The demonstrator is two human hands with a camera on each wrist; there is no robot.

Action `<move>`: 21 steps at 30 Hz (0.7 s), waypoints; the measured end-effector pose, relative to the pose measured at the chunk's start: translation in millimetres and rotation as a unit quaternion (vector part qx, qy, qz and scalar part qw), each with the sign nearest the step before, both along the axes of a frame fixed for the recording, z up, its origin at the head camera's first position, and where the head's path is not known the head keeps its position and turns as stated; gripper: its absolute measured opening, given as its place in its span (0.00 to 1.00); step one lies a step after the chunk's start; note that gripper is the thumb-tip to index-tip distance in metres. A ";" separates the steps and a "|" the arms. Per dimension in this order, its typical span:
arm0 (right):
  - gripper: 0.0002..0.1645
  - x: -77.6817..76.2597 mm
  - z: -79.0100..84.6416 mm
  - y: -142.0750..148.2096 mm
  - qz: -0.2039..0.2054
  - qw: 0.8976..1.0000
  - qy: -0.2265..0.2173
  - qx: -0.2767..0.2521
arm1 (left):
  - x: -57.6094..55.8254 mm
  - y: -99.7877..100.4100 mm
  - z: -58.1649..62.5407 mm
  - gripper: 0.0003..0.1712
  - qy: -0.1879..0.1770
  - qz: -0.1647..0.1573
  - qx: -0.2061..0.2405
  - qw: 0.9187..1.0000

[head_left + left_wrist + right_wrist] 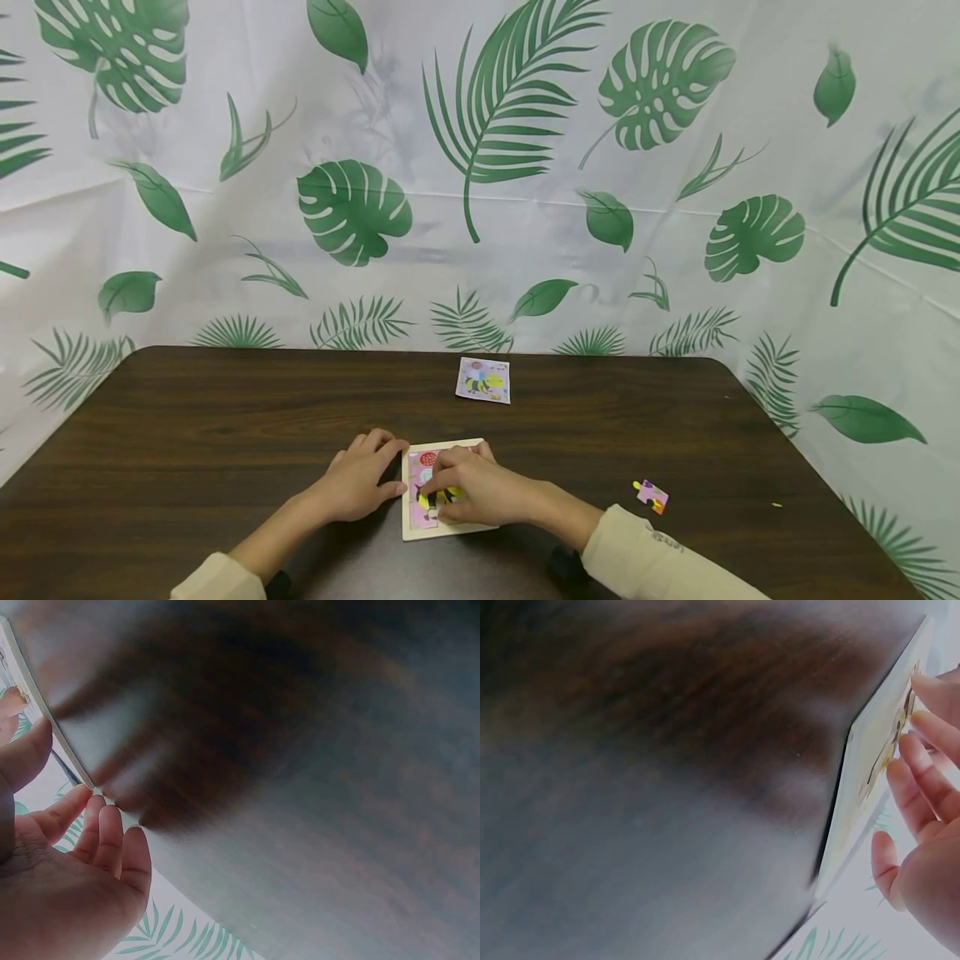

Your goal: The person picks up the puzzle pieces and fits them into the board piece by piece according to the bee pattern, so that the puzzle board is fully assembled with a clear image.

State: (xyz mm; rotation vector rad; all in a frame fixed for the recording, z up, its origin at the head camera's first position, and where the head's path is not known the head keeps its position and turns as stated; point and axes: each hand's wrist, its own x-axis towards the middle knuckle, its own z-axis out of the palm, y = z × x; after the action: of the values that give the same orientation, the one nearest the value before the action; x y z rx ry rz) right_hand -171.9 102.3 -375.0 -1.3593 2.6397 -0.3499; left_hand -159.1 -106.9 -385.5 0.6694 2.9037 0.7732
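A jigsaw board [406, 525] with a pale wooden rim lies on the table, its pink picture [423, 515] showing a yellow and black bee. My left hand [356, 477] rests beside it, thumb and forefinger touching the rim's left side; the left wrist view has these fingertips against the pale edge. Over the board's right half is my right hand [483, 490], covering much of the picture. Its fingertips [894, 771] touch the bee's surface, thumb and forefinger a little apart. A loose pink jigsaw piece [651, 496] lies to the right of the board.
A small printed card [483, 381] with the same bee picture lies farther back on the dark wooden table [225, 433]. A tiny yellow bit [777, 504] is near the right side. Behind the table hangs a white leaf-patterned cloth [540, 250].
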 end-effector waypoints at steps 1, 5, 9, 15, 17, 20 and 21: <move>0.16 0.3 -0.1 -0.1 -0.001 1.000 -0.002 -0.002 | 0.2 0.1 0.0 0.26 -0.001 0.000 0.000 1.000; 0.16 1.6 1.1 -1.2 -0.007 1.000 -0.010 -0.002 | 0.5 0.6 -0.1 0.26 -0.001 0.003 -0.001 1.000; 0.16 2.4 2.2 -2.1 -0.009 1.000 -0.007 0.009 | 0.9 1.1 0.0 0.26 0.000 0.006 -0.005 1.000; 0.18 1.8 1.4 -1.7 -0.004 1.000 -0.001 0.013 | 1.6 1.0 0.3 0.26 -0.001 0.003 -0.004 1.000; 0.18 1.6 0.8 -1.1 0.001 1.000 0.005 0.012 | 2.1 1.1 0.7 0.25 0.000 0.003 -0.004 1.000; 0.18 0.7 0.4 -0.8 0.009 1.000 0.008 0.014 | 2.3 1.2 1.2 0.25 0.003 0.003 -0.005 1.000; 0.18 0.4 0.6 -0.9 0.010 1.000 0.008 0.015 | 2.3 1.1 1.2 0.25 0.004 0.003 -0.006 1.000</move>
State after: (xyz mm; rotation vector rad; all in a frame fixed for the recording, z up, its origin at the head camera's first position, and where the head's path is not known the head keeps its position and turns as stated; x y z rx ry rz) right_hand -171.5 101.4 -374.4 -1.3853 2.6315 -0.2960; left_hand -156.8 -105.8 -384.3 0.6631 2.9160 0.7551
